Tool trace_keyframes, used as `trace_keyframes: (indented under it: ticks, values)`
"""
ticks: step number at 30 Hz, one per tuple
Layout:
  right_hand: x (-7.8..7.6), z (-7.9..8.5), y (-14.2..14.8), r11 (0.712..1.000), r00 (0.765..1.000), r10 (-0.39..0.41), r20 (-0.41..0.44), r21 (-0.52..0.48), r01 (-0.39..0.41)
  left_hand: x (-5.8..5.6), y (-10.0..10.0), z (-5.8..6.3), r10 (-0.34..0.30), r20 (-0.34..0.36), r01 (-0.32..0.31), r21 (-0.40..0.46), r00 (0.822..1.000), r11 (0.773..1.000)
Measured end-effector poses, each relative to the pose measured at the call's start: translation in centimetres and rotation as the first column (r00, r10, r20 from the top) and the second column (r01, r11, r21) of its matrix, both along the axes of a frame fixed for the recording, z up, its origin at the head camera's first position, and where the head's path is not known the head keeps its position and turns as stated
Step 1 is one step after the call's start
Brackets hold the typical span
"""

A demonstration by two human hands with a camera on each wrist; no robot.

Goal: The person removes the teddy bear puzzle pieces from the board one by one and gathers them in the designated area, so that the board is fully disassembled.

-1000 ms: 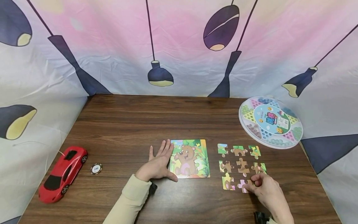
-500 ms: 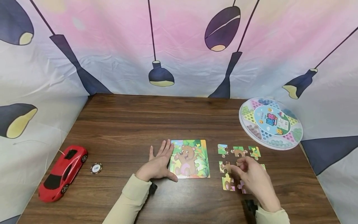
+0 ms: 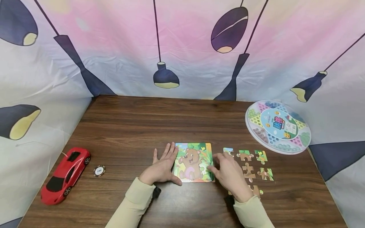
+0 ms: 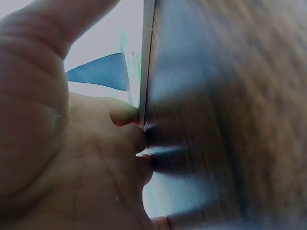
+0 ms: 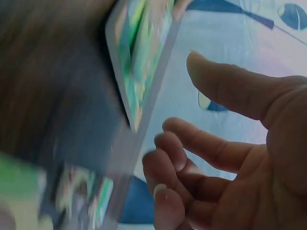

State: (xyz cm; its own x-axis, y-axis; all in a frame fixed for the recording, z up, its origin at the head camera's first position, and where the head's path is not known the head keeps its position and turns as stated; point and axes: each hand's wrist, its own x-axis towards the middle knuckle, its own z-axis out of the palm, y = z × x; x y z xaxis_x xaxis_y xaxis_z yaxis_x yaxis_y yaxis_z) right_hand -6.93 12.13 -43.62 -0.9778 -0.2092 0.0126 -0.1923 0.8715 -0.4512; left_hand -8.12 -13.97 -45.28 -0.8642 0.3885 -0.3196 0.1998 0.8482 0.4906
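A square bear puzzle board (image 3: 192, 158) lies on the wooden table, its picture facing up. Along its left side rests my left hand (image 3: 161, 166), fingers spread and fairly straight, thumb at the lower left corner. My right hand (image 3: 231, 175) is at the board's right edge. In the right wrist view its thumb (image 5: 225, 84) stands apart from the loosely bent fingers, with nothing between them. Loose jigsaw pieces lie in rows to the right, among them a bear-coloured middle piece (image 3: 248, 172) and a yellow-and-green corner piece (image 3: 260, 156). The right hand hides some of the left-column pieces.
A round Chinese checkers set (image 3: 278, 126) lies at the back right of the table. On the left are a red toy car (image 3: 65, 175) and a poker chip (image 3: 99, 171). A printed cloth (image 3: 128, 76) hangs behind the table (image 3: 142, 117).
My right hand has moved left from the lower right jigsaw pieces, across the middle ones, to the board's right edge. The left hand has stayed at the board.
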Motion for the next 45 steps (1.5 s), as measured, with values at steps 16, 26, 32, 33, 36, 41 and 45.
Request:
trace_keyframes:
  ticks: [16,26,32,33,36,41,45]
  values:
    - [-0.2,-1.2,-2.3,0.979,0.988,0.151,-0.045,0.144,-0.143,-0.1,0.2,-0.1,0.007,-0.006,-0.007,-0.014,1.000,1.000]
    - [-0.1,-1.2,-2.7,0.986,0.990,0.125,-0.066,0.120,-0.116,0.0,0.1,-0.2,0.014,-0.005,-0.014,-0.004,1.000,1.000]
    - [-0.1,-1.0,-2.7,0.992,0.992,0.102,-0.072,0.084,-0.096,0.0,0.0,-0.3,0.015,-0.007,-0.015,0.006,1.000,1.000]
    - [-0.2,-1.0,-2.6,0.993,0.993,0.099,-0.070,0.076,-0.094,0.0,0.0,-0.3,0.014,-0.007,-0.014,0.007,1.000,1.000]
    - [-0.1,-0.6,-2.5,0.996,0.995,0.086,-0.050,0.029,-0.085,0.0,0.0,-0.3,0.011,-0.006,-0.011,0.006,1.000,1.000]
    - [0.2,0.3,-1.8,0.988,0.997,0.055,0.045,-0.144,-0.048,0.0,0.0,-0.2,0.011,0.005,-0.011,0.006,1.000,1.000]
    - [0.6,1.5,0.5,0.956,0.994,0.019,0.107,-0.293,0.013,0.0,0.0,-0.1,0.006,0.010,-0.006,0.002,1.000,1.000]
